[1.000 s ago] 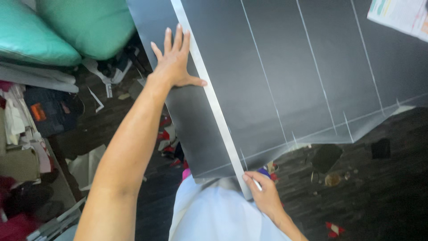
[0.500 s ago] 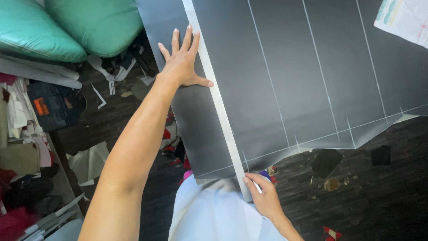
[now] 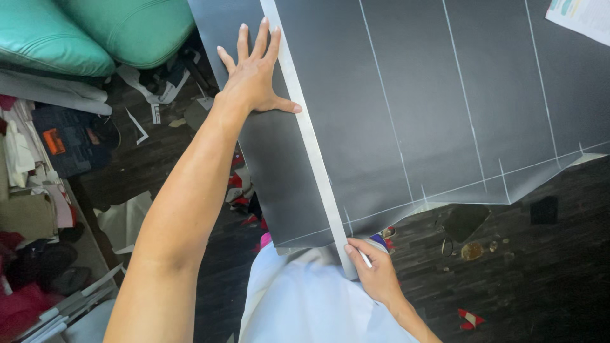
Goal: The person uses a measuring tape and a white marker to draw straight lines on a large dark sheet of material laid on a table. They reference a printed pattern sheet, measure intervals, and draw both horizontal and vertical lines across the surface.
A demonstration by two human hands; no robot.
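A large dark grey sheet point(image 3: 413, 95) marked with white chalk lines lies spread in front of me. A long metal ruler point(image 3: 305, 133) runs across it from the top down to its near edge. My left hand point(image 3: 253, 73) presses flat with fingers spread on the sheet, thumb against the ruler's left side. My right hand point(image 3: 375, 270) is at the ruler's near end, pinching a small white chalk piece point(image 3: 365, 258) right beside the ruler.
Teal cushions point(image 3: 95, 32) lie at the upper left. Fabric scraps and clothes point(image 3: 57, 140) litter the dark wooden floor point(image 3: 540, 273) at the left. A printed paper point(image 3: 584, 14) rests on the sheet's far right corner. Small offcuts point(image 3: 467, 219) lie below the sheet's edge.
The view has shifted slightly. My left hand stays flat by the ruler, and my right hand with the chalk has crept a little up along the ruler's near end.
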